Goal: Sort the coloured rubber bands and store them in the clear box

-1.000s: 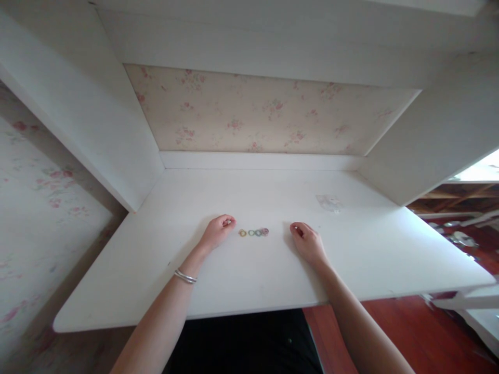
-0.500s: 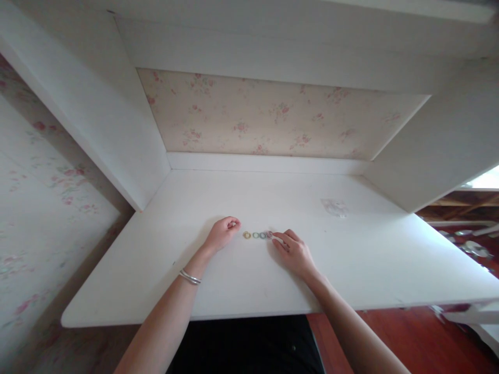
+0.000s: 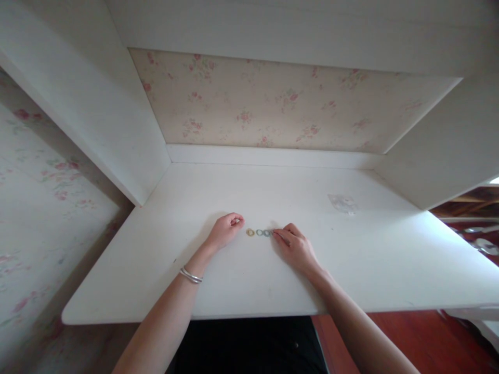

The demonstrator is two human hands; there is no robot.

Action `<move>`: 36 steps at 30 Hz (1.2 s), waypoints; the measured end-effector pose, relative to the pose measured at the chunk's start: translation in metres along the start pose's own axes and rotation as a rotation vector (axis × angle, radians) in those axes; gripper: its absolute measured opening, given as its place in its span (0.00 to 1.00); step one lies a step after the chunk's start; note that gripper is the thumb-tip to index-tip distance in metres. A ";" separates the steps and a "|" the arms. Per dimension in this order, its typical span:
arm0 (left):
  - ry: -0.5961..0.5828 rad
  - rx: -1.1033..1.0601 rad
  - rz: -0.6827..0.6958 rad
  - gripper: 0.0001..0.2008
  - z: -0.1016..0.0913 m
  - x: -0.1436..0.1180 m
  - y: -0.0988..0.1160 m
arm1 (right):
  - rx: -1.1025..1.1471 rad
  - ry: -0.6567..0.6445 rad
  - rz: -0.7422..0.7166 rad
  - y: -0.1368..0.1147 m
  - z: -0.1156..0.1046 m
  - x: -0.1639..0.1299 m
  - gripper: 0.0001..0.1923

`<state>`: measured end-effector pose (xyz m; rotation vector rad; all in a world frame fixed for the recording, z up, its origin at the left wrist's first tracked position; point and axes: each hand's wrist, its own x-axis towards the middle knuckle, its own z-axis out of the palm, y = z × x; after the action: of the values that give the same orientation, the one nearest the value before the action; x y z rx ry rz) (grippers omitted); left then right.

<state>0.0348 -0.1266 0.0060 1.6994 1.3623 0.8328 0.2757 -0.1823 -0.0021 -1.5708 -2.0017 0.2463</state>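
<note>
A short row of small coloured rings lies on the white desk, with a yellow ring at its left end. My left hand rests on the desk just left of the row, its fingers curled in and thumb against forefinger; I see nothing in it. My right hand lies at the right end of the row. Its fingertips are pinched on the rightmost ring, which they hide. A silver bracelet is on my left wrist.
A small clear plastic bag lies flat on the desk, back right. White side panels and a flowered back wall enclose the desk. Red-brown floor shows beyond the desk's front right edge.
My right hand slid left from open desk to the right end of the ring row and closed over the pinkish end ring. My left hand stayed put.
</note>
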 end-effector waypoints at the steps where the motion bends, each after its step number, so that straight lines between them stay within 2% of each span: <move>1: -0.003 0.000 -0.005 0.16 0.000 0.000 0.000 | 0.001 0.000 -0.003 0.000 0.000 0.000 0.15; 7: 0.003 -0.012 -0.018 0.16 0.000 -0.001 0.001 | 0.044 0.082 -0.001 0.004 0.000 0.000 0.16; 15: 0.003 0.005 0.011 0.15 0.000 0.000 0.000 | 0.135 0.119 0.033 0.005 0.001 0.001 0.16; 23: -0.011 0.018 0.027 0.15 0.000 0.000 -0.003 | 0.014 0.041 -0.099 -0.011 0.007 0.003 0.15; 30: -0.008 0.010 0.020 0.15 0.001 0.001 -0.004 | -0.100 -0.012 -0.159 -0.011 0.010 0.004 0.14; 36: -0.019 -0.008 0.014 0.14 0.000 0.000 -0.002 | 0.001 0.065 -0.104 -0.011 0.008 0.002 0.14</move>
<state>0.0337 -0.1266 0.0044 1.7088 1.3340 0.8264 0.2624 -0.1821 -0.0026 -1.4505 -2.0254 0.1532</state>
